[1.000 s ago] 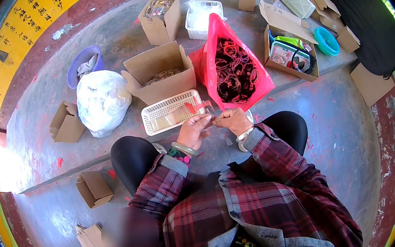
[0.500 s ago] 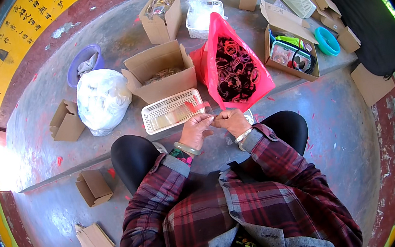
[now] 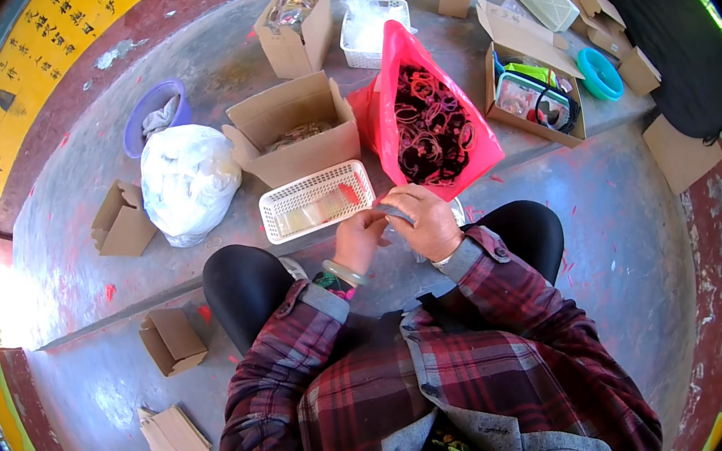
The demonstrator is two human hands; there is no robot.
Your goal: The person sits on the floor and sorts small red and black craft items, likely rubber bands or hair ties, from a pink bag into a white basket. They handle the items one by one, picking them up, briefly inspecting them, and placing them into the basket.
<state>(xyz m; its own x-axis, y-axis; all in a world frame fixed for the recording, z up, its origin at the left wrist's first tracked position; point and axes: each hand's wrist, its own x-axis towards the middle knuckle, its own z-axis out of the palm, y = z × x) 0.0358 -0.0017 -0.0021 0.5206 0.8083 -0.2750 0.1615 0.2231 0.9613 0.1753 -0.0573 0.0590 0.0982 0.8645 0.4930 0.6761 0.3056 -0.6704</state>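
Observation:
In front of my lap, beside the white basket's right end, my two hands meet. My left hand [image 3: 358, 242] is closed in a pinch, the fingertips pointing right. Bent over toward it is my right hand [image 3: 426, 221], its fingers curled and its back turned up. Whatever lies between the fingertips is too small or too hidden to make out. Just beyond, the white perforated basket [image 3: 267, 212] holds flat clear plastic sleeves [image 3: 310, 215] and a red strip [image 3: 348, 194]. A pink plastic bag [image 3: 482, 149] stands open past my right hand, full of dark and reddish hair ties [image 3: 430, 127].
Behind the basket stands an open cardboard box [image 3: 317, 157] with packets inside. A stuffed white plastic bag [image 3: 191, 185] and a purple basin [image 3: 133, 134] are at left. To the right are a carton of mixed items [image 3: 539, 131] and a teal basin [image 3: 599, 74]. A step edge [image 3: 119, 311] crosses the floor.
My right hand has turned over, its back now facing up and its fingers raised above my left fingertips. The clear film seen by the fingertips earlier is no longer visible.

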